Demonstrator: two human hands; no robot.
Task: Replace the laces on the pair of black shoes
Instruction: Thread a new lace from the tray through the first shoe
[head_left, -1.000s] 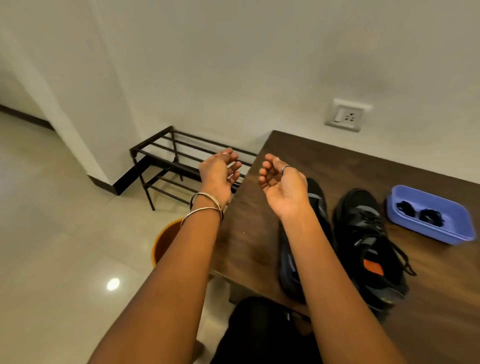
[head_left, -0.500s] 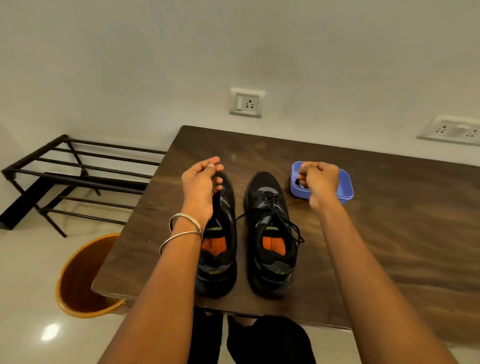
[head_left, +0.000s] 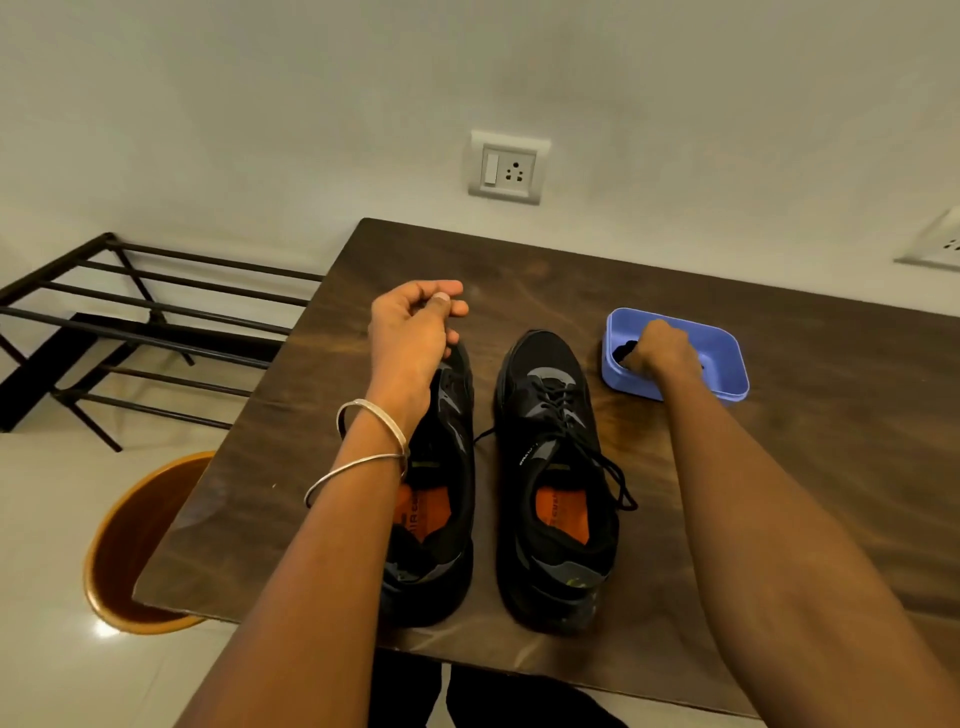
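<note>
I look down on a dark wooden table (head_left: 779, 467) pushed against a pale wall, with a white socket plate (head_left: 508, 167) on the wall at 12 o'clock. A black metal rack (head_left: 156, 317) stands on the light floor at 9 o'clock, and an orange bin (head_left: 130, 545) sits beside the table's corner at 8 o'clock.

The 2 black shoes stand side by side in the middle of the table, toes pointing toward the wall, orange insoles showing. The right shoe (head_left: 550, 467) is laced, with loose lace ends (head_left: 613, 478) trailing over its side toward 4 o'clock and 1 end lying across the gap toward the other shoe. The left shoe (head_left: 441, 493) is partly covered by my forearm, so I cannot tell how it is laced.

My left hand (head_left: 415, 332) hovers over the toe of the left shoe, fingers loosely curled with the thumb near the fingertips; I see nothing in its grasp. 2 silver bangles (head_left: 371, 447) circle that wrist.

At 1 o'clock from the shoes sits a blue plastic tray (head_left: 727, 358), just beside the toe of the right shoe. My right hand (head_left: 660, 348) reaches down into it, fingers curled around a dark bundle (head_left: 623, 351) at the tray's left end. Most of the bundle is hidden under my hand.

At 6 o'clock, my dark-clothed legs show below the table edge.
</note>
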